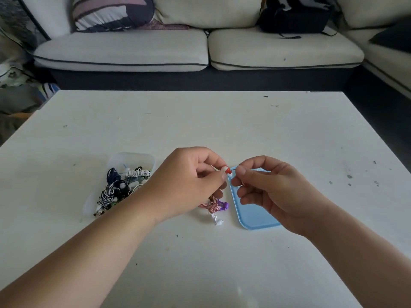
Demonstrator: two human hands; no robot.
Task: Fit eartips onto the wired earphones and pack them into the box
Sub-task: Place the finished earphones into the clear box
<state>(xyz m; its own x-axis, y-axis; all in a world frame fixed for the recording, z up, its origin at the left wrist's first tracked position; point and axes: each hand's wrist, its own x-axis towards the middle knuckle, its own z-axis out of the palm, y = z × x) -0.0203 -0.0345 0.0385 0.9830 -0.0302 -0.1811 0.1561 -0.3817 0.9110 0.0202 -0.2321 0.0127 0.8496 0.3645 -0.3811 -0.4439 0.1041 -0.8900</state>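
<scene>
Red-and-white earbud (227,170) sits just over the far left corner of the blue lid (251,216), raised off the table. The left hand (191,183) pinches it between thumb and curled fingertips. Facing it, above the lid's far end, the right hand (269,190) has thumb and forefinger closed on a small pale piece (237,168), too small to name, almost touching the earbud; its other fingers are curled in.

Just left of the lid, partly under the left hand, lies a pink coiled cable bundle (211,205) with a purple part (224,205) and a white earbud (219,222) trailing toward the near side.

Well left of the lid stands a clear plastic box (133,158) holding tangled earphones (120,185) in black, white and striped cords.

The lid lies flat on a white table (200,121) marked with dark specks. Beyond the lid, past the table's far edge, runs a cream sofa (200,47) with a patterned cushion (113,12) and a black backpack (293,16).
</scene>
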